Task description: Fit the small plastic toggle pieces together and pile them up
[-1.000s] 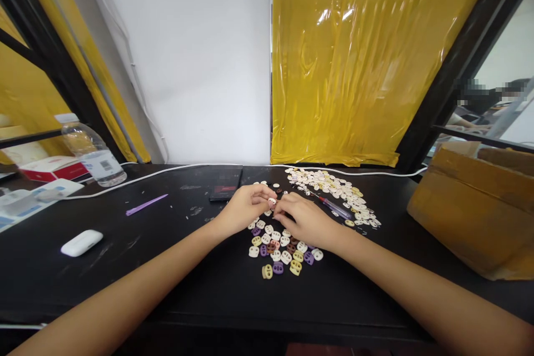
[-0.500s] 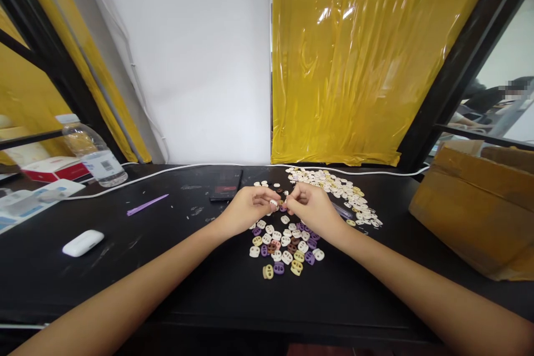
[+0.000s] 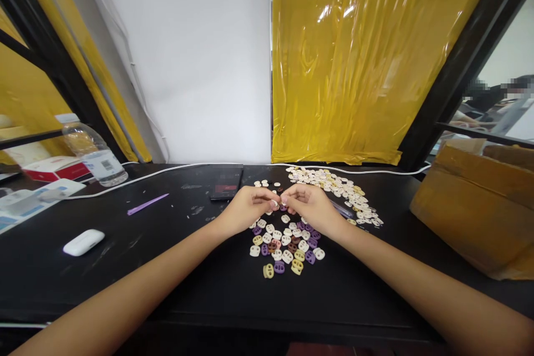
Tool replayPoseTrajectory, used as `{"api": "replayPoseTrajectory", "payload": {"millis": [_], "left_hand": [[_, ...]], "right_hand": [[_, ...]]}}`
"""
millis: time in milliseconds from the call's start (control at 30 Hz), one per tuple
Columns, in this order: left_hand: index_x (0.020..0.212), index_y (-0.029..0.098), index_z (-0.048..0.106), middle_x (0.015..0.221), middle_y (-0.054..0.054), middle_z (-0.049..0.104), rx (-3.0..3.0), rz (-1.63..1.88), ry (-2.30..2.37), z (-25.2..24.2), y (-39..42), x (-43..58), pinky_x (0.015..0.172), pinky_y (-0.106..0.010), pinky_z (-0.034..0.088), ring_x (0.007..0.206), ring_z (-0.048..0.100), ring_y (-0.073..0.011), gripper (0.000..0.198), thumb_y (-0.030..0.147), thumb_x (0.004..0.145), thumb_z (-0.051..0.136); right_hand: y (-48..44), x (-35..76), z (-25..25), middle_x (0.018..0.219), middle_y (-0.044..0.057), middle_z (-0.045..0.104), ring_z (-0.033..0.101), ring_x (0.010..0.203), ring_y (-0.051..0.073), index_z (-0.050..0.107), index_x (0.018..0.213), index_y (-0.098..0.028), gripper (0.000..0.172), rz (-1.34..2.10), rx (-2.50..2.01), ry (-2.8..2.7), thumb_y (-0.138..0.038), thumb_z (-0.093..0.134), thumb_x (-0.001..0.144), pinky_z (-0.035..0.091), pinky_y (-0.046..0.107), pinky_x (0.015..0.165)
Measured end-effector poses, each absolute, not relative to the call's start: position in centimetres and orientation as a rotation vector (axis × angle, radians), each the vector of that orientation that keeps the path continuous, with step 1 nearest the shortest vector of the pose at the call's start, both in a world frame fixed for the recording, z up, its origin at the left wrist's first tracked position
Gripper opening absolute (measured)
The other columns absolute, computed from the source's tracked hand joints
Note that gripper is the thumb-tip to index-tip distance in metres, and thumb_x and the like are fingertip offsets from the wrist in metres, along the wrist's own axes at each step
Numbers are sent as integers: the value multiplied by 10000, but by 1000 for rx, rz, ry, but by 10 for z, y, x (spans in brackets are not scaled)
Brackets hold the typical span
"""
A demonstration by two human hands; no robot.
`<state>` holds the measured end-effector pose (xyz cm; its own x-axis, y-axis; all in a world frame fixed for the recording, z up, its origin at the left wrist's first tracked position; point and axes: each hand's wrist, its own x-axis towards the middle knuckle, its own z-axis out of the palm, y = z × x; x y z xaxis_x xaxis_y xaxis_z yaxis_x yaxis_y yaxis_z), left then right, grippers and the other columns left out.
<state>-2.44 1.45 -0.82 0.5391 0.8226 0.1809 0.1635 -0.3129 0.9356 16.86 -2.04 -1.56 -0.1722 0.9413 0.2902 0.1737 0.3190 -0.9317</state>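
Observation:
Above the loose pieces, my left hand (image 3: 249, 208) pinches a white two-hole cord lock (image 3: 274, 204) between thumb and fingertips. My right hand (image 3: 306, 204) is closed in a pinch just to its right, the fingertips almost meeting those of the left. Something small and pale shows at the right fingertips, too small to name. Below both hands lies a loose group of cord locks (image 3: 286, 241) in white, purple, yellow and brown. Beyond the right hand spreads a larger heap of mostly white and cream cord locks (image 3: 334, 182).
A cardboard box (image 3: 475, 217) stands at the right. On the left are a purple strip (image 3: 147, 204), a white earbud case (image 3: 84, 242), a plastic bottle (image 3: 100, 158) and a red-white box (image 3: 56, 168). A dark phone-like slab (image 3: 225, 186) lies behind the left hand. A white cable crosses the table's back.
My right hand has shifted slightly left, its fingertips now closer to the white cord lock. The left hand has stayed nearly still.

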Motion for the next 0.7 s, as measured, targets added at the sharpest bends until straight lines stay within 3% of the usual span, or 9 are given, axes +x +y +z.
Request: {"api": "replayPoseTrajectory", "payload": {"millis": [200,400,700], "left_hand": [[965,122,690,833,-55,723,1771,840,791,-7,15,-24,810,-332,538,815,687,-165,211,204,774,727],[893,116,692,796,-40,720,1693,851,811,-5,16,-25,798,-304,527,789,678,-145,191,163,724,767],[1017,131,758,979,-100,770,1679,810,809,-4,13,-26,872,-341,516,887,696,-191,264,267,790,753]], "right_hand": [[-18,170,-17,698,7,661,610,642,138,682,809,-188,158,1023,-977,-1564,-344,659,802,524,313,656],[-16,170,-21,742,7,667,628,662,134,676,834,-183,137,1122,-922,-1559,-308,695,784,541,321,669],[-16,171,-21,791,14,684,612,711,133,690,848,-179,110,1090,-903,-1591,-253,696,767,500,318,715]]}}
